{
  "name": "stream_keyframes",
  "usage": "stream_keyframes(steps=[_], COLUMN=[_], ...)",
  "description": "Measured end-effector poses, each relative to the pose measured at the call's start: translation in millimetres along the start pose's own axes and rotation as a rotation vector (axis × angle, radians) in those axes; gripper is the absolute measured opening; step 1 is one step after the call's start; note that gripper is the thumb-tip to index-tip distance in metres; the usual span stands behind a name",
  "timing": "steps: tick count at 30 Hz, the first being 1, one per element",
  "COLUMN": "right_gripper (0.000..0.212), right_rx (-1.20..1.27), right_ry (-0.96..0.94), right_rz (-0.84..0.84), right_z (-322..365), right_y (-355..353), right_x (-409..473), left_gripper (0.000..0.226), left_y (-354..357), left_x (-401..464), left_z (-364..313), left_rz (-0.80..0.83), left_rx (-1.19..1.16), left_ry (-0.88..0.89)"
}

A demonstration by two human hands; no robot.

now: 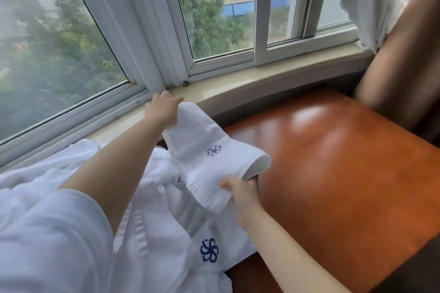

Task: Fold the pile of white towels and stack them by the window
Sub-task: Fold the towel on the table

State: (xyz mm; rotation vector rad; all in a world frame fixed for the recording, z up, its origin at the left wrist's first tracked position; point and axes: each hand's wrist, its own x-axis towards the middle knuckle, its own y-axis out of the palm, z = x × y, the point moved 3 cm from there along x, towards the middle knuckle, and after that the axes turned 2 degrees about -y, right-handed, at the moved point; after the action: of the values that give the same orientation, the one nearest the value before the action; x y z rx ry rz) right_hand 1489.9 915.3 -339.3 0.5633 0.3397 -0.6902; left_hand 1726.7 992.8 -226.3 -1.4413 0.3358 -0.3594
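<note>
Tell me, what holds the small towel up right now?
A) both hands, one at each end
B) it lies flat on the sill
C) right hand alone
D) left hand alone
A: the left hand grips the towel's far end, the right hand its near edge.

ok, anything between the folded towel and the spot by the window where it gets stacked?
Nothing visible. Both hands grip the folded towel, left hand at its far end, right hand at its near end. The windowsill behind it and the orange seat beside it look bare; the unfolded pile lies nearer the person.
</note>
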Motion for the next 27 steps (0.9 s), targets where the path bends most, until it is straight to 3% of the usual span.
stream_keyframes(steps=[4, 7, 14, 20, 24, 27], right_gripper=[0.042, 0.043, 0.054, 0.043, 0.072, 0.053], right_rx=[-0.097, 0.001, -0.2, -0.076, -0.207, -0.25], right_ry=[0.27, 0.253, -0.009, 0.101, -0.08, 0.081], right_rz=[-0.234, -0.306, -0.346, -0.455, -0.338, -0.272], right_z=[-76.0, -95.8, -95.3, -123.0, -104.7, -114.8], right_y=[-19.4, -24.2, -16.5, -30.8, -32.2, -35.8], right_x=[-1.8, -1.2, -16.1, -35.8, -40.6, -47.0], left_gripper=[0.066, 0.059, 0.057, 0.055, 0.053, 0.059], left_y=[69.1, 106.0, 114.0, 125.5, 133.9, 128.8], left_x=[-5.2, -24.7, -56.6, -94.8, -106.6, -115.1], left_z=[-2.5, -16.1, -45.8, -64.2, -64.2, -69.0], left_rz=[0.377, 0.633, 0.719, 0.784, 0.794, 0.774], left_rx=[0.089, 0.14, 0.332, 0.368, 0.341, 0.327], left_ry=[0.139, 0.224, 0.331, 0.408, 0.367, 0.363])
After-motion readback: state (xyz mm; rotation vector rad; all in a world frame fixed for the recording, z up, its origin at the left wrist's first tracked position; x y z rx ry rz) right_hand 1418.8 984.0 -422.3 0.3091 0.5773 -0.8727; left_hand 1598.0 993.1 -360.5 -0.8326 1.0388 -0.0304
